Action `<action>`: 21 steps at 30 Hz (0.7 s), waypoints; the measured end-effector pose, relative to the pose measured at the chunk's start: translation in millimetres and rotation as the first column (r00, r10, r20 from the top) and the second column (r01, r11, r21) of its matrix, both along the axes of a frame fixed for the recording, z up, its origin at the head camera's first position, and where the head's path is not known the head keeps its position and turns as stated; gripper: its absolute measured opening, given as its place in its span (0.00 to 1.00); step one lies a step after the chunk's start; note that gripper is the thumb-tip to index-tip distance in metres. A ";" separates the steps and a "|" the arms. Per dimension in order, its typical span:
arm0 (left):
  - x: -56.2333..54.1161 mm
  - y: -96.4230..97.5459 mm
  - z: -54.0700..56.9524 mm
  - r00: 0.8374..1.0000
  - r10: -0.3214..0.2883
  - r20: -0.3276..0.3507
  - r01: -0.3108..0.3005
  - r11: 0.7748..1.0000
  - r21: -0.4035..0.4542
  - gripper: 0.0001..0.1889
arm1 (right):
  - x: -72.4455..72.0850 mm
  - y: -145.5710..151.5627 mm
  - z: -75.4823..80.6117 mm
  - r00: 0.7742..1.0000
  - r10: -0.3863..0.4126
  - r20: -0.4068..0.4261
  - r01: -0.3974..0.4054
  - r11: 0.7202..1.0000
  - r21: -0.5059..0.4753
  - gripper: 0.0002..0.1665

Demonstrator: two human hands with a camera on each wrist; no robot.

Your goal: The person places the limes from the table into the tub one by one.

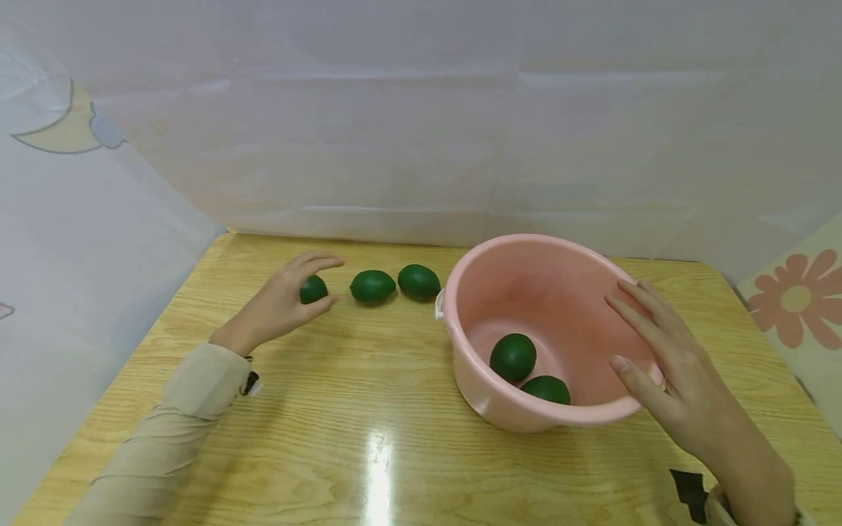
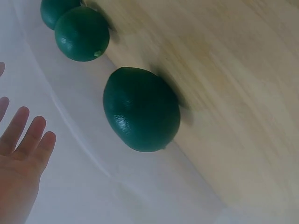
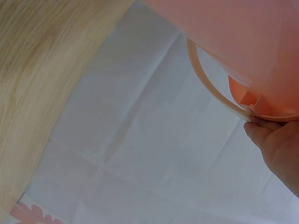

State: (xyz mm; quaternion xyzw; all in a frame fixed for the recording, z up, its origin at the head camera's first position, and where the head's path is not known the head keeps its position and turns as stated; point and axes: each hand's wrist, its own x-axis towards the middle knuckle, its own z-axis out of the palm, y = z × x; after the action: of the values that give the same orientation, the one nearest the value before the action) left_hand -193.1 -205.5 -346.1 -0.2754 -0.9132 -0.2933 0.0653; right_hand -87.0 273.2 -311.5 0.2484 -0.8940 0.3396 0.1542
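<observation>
My left hand (image 1: 283, 296) is spread around a green lime (image 1: 313, 289) at the left of the table, thumb and fingers apart. In the left wrist view a gap shows between the fingers and that lime (image 2: 141, 109). Two more limes, a middle one (image 1: 373, 287) and a right one (image 1: 419, 282), lie in a row beside it. My right hand (image 1: 677, 365) is at the right rim of a pink bucket (image 1: 483, 380), fingers fairly straight. The right wrist view has fingers touching the rim near the handle (image 3: 210, 84). Inside the bucket lie two limes, one round (image 1: 513, 357) and one partly hidden (image 1: 547, 389).
The wooden table (image 1: 316, 438) ends at a pale sheet (image 1: 368, 146) hanging behind it. A white handle hinge (image 1: 440, 304) sticks out from the bucket's left rim, close to the right lime. A printed flower (image 1: 796, 298) decorates the covering at the right.
</observation>
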 end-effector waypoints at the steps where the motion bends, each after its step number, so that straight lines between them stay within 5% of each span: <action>1: -0.4 -1.1 -0.8 1.000 0.007 0.007 -0.007 1.000 -0.001 0.30 | 0.0 0.0 0.1 1.000 0.001 -0.001 -0.001 1.000 0.000 0.40; 21: -10.9 -20.2 -14.7 0.989 0.095 0.111 -0.093 0.995 -0.025 0.30 | -0.1 0.2 0.4 1.000 -0.003 0.010 0.003 1.000 -0.007 0.40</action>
State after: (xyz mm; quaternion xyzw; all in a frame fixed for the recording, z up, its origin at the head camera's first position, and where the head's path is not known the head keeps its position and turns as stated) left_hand -204.0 -225.8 -360.8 -0.2160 -0.9302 -0.2958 0.0250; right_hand -87.1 273.4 -311.1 0.2450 -0.8939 0.3436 0.1511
